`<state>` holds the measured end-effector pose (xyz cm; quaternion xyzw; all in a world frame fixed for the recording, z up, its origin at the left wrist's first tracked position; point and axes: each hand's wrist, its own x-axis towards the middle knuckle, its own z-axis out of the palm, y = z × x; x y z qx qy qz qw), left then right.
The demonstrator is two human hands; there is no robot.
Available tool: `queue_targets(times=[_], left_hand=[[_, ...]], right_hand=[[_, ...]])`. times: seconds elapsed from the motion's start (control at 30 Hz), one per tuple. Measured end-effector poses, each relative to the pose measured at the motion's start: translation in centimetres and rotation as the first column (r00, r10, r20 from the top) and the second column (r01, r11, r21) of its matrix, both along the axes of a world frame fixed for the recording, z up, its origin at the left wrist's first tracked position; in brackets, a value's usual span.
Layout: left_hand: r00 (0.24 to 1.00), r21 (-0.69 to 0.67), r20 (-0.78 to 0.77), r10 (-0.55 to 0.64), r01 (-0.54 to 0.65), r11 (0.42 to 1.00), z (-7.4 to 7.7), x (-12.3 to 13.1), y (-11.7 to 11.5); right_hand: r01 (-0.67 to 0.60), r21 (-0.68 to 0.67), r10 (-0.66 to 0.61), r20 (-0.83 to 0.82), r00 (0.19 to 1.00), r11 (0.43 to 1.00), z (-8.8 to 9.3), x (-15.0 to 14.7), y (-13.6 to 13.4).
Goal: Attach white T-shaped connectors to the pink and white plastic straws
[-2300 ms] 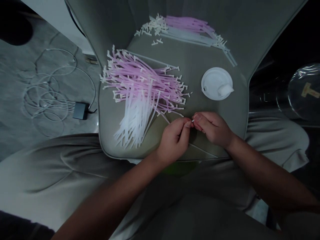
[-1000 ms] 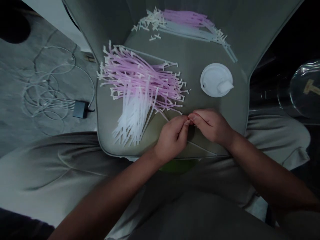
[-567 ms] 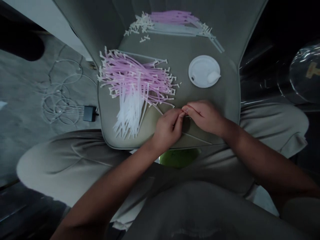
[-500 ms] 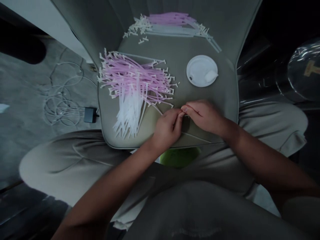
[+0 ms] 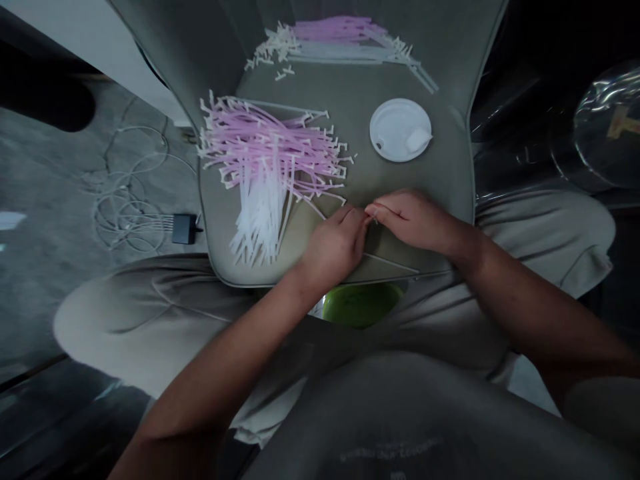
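My left hand (image 5: 336,241) is closed, its thumb and fingertips pinched against those of my right hand (image 5: 413,219), just above the seat's front. Whatever small piece sits between the fingertips is mostly hidden; a tiny pale bit shows beneath the right fingers. From under my left hand a thin white tube (image 5: 393,263) runs right along the seat; whether it is held I cannot tell. Left of the hands lies a pile of pink tubes (image 5: 270,137) with white connectors on their ends. A bundle of plain white tubes (image 5: 257,223) overlaps its front.
Behind, more pink tubes (image 5: 335,28), white tubes (image 5: 345,52) and loose white connectors (image 5: 280,43) lie on the grey-green chair seat (image 5: 310,87). A white lid (image 5: 395,123) rests at right. Below the seat edge shows a green bowl (image 5: 363,303). Cables with a black box (image 5: 184,229) lie on the floor.
The whole view has shifted slightly, so the seat sits a little higher. Both hands stay pinched together, with only a small change in the fingers' angle.
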<state>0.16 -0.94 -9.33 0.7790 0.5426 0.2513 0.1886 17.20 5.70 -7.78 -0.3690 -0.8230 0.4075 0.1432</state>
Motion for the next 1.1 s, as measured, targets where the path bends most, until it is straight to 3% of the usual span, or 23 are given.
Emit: queue_targets(times=[0.3,0.53,0.8,1.1], left_hand=[[0.988,0.013,-0.100,0.116,-0.115,0.993,2.0,0.9,-0.3],[0.993,0.042,-0.067,0.101,-0.099,0.994,2.6,0.8,-0.1],[0.991,0.035,0.085,0.105,-0.108,0.993,2.2,0.4,0.2],[0.983,-0.007,0.148,0.106,-0.106,0.994,1.7,0.2,0.2]], right_hand=[[0.064,-0.121,-0.078,-0.109,0.991,0.991,0.0,-0.1,-0.3],[0.085,-0.231,-0.128,-0.179,0.975,0.969,0.3,0.0,-0.4],[0.112,-0.301,-0.186,-0.229,0.956,0.947,0.1,0.2,-0.5],[0.121,-0.341,-0.208,-0.231,0.951,0.932,0.0,0.2,-0.6]])
